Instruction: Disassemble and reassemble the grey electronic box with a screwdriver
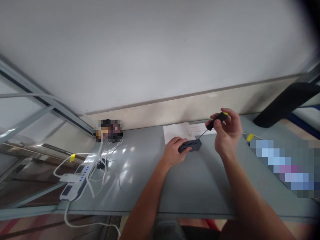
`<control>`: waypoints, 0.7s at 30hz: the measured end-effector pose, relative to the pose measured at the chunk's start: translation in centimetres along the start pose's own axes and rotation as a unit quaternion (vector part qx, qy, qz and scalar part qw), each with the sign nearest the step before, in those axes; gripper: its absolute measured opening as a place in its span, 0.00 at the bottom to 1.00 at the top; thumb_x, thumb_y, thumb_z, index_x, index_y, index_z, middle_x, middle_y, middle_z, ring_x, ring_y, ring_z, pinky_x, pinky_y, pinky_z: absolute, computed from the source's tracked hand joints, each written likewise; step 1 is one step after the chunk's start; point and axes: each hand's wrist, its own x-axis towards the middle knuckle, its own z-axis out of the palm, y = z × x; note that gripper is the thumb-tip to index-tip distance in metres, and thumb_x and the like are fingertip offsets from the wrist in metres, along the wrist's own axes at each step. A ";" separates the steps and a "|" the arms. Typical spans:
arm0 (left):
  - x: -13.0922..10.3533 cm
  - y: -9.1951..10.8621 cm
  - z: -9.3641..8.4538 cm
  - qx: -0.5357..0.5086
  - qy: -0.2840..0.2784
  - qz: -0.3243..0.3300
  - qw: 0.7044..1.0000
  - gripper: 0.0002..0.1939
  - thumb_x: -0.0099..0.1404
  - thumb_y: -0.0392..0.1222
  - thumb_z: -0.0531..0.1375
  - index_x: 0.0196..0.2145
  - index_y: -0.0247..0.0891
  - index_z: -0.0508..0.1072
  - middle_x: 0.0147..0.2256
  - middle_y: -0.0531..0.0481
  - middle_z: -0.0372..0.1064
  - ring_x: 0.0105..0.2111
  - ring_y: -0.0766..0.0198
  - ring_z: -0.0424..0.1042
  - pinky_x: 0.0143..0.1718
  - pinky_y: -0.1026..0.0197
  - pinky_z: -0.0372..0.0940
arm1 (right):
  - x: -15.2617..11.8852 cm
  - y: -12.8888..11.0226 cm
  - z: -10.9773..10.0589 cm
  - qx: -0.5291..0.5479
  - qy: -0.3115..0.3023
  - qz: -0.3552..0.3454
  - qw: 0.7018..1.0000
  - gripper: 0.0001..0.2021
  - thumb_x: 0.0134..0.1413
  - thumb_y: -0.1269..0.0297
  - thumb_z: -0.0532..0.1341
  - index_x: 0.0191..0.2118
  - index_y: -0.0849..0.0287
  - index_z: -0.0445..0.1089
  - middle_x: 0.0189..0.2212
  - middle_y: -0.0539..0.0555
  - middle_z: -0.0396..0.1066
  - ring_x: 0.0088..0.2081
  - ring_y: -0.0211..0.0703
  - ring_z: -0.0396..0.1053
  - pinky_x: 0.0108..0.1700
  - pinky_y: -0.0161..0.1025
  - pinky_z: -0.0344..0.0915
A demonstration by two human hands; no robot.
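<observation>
The left hand (175,152) grasps a dark grey, slotted rectangular box (196,145) over the smooth grey tabletop (190,191); the right hand (230,136) clasps a black-and-yellow screwdriver (212,124), its tip at or near the box's end. Off-axis pressure could slip the tip or twist the box.

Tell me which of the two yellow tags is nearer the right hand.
The right tag, just right of the right hand; the left tag is far off, by the power strip.

left hand (175,151) curled, low | right hand (227,131) curled, raised | forearms (148,200) angled inward
</observation>
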 end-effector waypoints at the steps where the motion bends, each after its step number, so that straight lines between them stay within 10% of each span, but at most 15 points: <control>1: 0.0 0.0 0.0 -0.002 0.000 0.000 1.000 0.15 0.71 0.50 0.62 0.51 0.40 0.75 0.44 0.43 0.76 0.45 0.55 0.75 0.52 0.49 0.72 | 0.1 0.0 -0.1 0.005 0.008 -0.006 1.000 0.18 0.57 0.59 0.69 0.52 0.48 0.70 0.37 0.50 0.73 0.28 0.39 0.73 0.31 0.43 0.75; 21: 0.0 0.2 -0.1 -0.006 -0.009 -0.015 1.000 0.14 0.72 0.50 0.61 0.51 0.42 0.75 0.44 0.44 0.77 0.45 0.54 0.76 0.53 0.48 0.71 | -0.3 -0.2 0.2 -0.012 0.016 -0.001 1.000 0.17 0.56 0.58 0.69 0.51 0.48 0.71 0.38 0.50 0.73 0.27 0.39 0.73 0.31 0.43 0.75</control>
